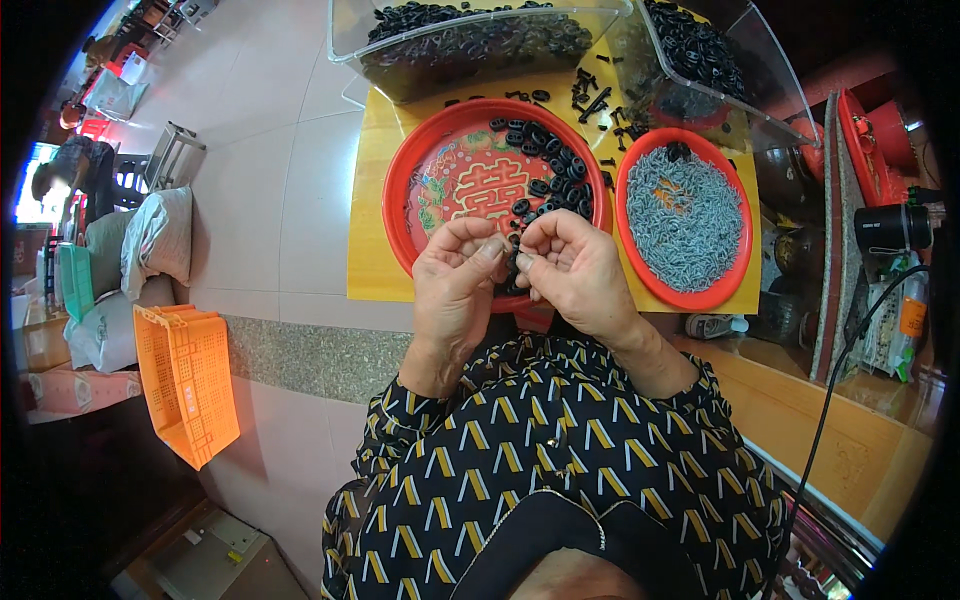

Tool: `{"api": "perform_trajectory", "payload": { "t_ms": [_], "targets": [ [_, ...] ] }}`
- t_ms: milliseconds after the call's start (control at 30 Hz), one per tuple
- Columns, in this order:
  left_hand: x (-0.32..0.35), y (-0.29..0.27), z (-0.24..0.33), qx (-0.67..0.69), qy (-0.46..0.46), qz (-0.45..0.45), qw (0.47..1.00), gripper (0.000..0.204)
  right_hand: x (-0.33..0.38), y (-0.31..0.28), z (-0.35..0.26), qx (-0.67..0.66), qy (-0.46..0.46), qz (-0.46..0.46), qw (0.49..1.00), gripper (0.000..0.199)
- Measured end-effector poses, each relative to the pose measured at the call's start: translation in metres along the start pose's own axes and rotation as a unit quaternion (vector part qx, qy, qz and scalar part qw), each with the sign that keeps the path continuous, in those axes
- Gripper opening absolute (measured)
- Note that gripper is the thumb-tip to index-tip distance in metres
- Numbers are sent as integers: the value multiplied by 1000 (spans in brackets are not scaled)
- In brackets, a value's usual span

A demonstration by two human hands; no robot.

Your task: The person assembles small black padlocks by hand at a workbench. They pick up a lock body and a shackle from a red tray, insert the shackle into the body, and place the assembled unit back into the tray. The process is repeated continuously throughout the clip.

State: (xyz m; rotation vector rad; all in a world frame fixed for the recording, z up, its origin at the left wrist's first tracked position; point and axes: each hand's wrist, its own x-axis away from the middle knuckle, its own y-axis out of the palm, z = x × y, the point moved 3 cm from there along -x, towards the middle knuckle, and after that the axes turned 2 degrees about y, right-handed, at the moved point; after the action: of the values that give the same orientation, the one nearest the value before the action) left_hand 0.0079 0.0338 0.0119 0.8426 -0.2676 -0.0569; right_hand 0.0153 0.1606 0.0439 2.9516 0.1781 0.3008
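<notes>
Over the near side of a round red tray (397, 190) with a patterned floor, my two hands meet fingertip to fingertip. My left hand (455, 285) is closed in a thumb-and-finger pinch; what lies in it is too small to make out. In my right hand (580, 270), thumb and forefinger pinch a small black plastic part (515, 243), partly hidden by the fingers. Many black oval plastic pieces (565, 165) lie along the tray's right side, and some continue beneath my hands. Beside it, an oval red tray (623, 215) holds a heap of small silver screws (685, 225).
Two clear plastic bins (480, 50) (700, 55) full of black pieces stand at the table's far side. Loose black parts (595, 100) lie on the yellow table covering (380, 270). An orange crate (185, 380) is on the floor at left; a black cable (830, 390) hangs at right.
</notes>
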Motion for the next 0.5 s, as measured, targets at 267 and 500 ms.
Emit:
{"api": "perform_trajectory", "payload": {
  "t_ms": [267, 500],
  "targets": [
    [3, 3, 1, -31, 15, -3, 999, 18, 0, -2, 3, 40, -10, 1, 999, 11],
    [5, 3, 4, -67, 42, 3, 997, 19, 0, -1, 3, 36, -8, 6, 999, 11]
  ]
}}
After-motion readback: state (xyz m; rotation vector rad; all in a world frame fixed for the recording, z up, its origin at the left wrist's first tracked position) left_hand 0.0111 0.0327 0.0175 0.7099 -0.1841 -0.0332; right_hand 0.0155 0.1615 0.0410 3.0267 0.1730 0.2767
